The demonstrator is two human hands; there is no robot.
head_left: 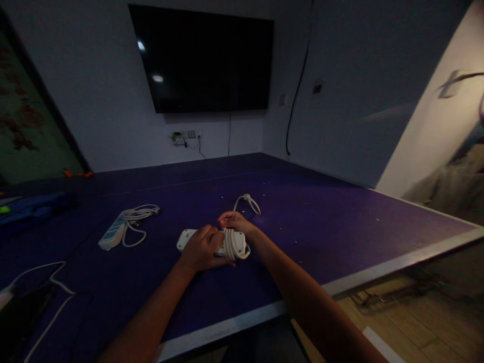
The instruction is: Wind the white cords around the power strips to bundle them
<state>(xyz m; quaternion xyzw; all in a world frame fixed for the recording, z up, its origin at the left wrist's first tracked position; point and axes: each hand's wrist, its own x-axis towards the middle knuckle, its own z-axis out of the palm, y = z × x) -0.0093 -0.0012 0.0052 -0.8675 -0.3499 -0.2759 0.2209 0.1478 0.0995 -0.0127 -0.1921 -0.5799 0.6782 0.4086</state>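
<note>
My left hand [204,249] is wrapped around the middle of a white power strip [185,238], held low over the near part of the purple table. White cord [231,244] is wound in several turns around the strip's right end. Just behind those turns, my right hand [236,222] has its fingers curled closed on the cord, though the exact pinch point is partly hidden. Beyond that hand, the loose end of the cord arcs over the tabletop with its plug [247,197].
On the left of the purple table [325,217] lies another power strip [113,233] with a bundled cord. A white cable [56,282] and a dark flat object [28,317] are at the near left, dark blue cloth [38,206] behind. A television [212,60] hangs on the wall.
</note>
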